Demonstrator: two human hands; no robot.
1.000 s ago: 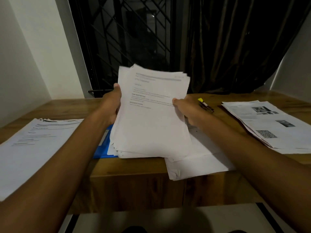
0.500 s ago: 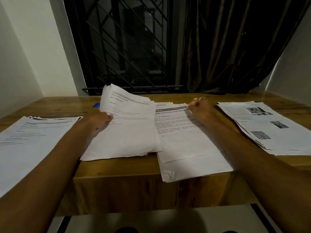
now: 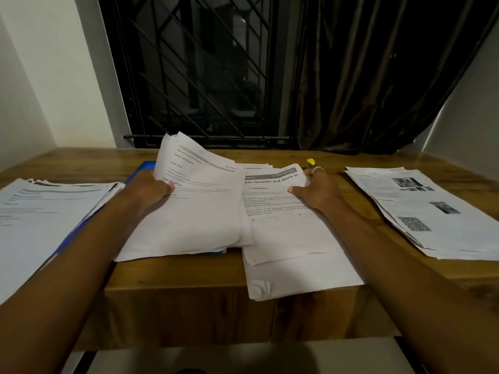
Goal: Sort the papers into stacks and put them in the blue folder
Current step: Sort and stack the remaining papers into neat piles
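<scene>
My left hand point(image 3: 151, 188) grips the left edge of a thick white paper stack point(image 3: 199, 211), thumb on top; the stack's far end curls up off the table. Under it lies the blue folder point(image 3: 140, 168), with only its far-left corner and left edge showing. My right hand point(image 3: 316, 191) rests on the middle paper stack point(image 3: 286, 238), thumb on the top sheet and fingers at its right edge. That stack overhangs the table's front edge. Another stack point(image 3: 40, 220) lies at the left and a fourth one point(image 3: 432, 211), with photos and a QR code, at the right.
A wooden table point(image 3: 175, 273) carries everything. A yellow-tipped pen point(image 3: 310, 161) lies just behind my right hand. A barred window point(image 3: 199, 71) and a dark curtain point(image 3: 378, 76) stand behind the table, with white walls on both sides.
The stack held upright in both hands came down onto the blue folder. My right hand let go of it and moved onto the middle stack; my left hand kept its grip.
</scene>
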